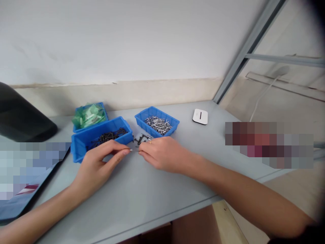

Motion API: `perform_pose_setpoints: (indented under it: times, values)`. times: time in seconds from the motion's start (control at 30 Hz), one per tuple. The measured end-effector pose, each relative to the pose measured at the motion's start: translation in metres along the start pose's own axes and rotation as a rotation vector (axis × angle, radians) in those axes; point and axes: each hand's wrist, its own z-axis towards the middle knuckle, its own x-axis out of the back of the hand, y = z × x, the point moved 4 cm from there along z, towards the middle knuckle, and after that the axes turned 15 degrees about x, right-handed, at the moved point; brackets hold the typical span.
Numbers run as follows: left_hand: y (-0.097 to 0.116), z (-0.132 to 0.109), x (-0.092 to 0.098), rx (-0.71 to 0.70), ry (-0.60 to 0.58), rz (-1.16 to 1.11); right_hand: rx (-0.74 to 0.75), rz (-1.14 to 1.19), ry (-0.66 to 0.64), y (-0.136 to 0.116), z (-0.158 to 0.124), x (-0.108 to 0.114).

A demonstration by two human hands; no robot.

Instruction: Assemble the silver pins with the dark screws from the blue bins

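Left hand (101, 159): pinched one end of a thin nail (134, 150)
Right hand (162, 154): pinched its other end
Behind: blue bin (83, 142) of black screws; loose screws (142, 139) on table (142, 193)

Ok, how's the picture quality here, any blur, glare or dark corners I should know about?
Head view: soft, even light, no glare on the grey table; both hands cast faint shadows. The left hand and right hand look slightly soft. Dark vignetting fills the right corners. Pixelated blocks cover patches at left and right. The small piece pinched between the fingertips is too small to identify.
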Motion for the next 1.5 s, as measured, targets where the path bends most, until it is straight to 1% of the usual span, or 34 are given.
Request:
perform_pose_setpoints:
  times: [0.1, 0.17, 0.27, 0.4, 0.57, 0.7, 0.93, 1.3, 1.5]
  values:
    - [0.002, 0.000, -0.001, -0.025, -0.023, 0.001, 0.011, 0.005, -0.023, 0.000, 0.000, 0.000]
    - [0.001, 0.001, 0.000, -0.019, -0.029, 0.002, 0.018, -0.001, 0.001, 0.000, 0.000, 0.002]
    - [0.001, 0.003, 0.002, -0.013, -0.030, 0.004, 0.032, -0.028, 0.091, 0.002, 0.000, 0.007]
    - [0.003, 0.003, 0.002, -0.048, -0.036, 0.011, 0.045, -0.049, 0.204, 0.003, -0.002, 0.009]
    - [0.004, 0.003, -0.003, -0.096, -0.066, 0.018, 0.093, -0.057, 0.332, 0.001, -0.003, 0.011]
    - [0.002, 0.003, -0.008, -0.124, -0.105, 0.021, 0.143, -0.078, 0.392, -0.002, -0.003, 0.014]
    - [0.001, 0.000, -0.008, -0.105, -0.150, 0.036, 0.138, -0.058, 0.353, -0.002, -0.003, 0.013]
    - [0.004, 0.001, -0.009, -0.133, -0.143, 0.031, 0.127, -0.041, 0.307, -0.003, -0.002, 0.012]
    - [0.005, 0.000, -0.008, -0.134, -0.145, 0.032, 0.126, -0.049, 0.306, -0.002, -0.002, 0.011]
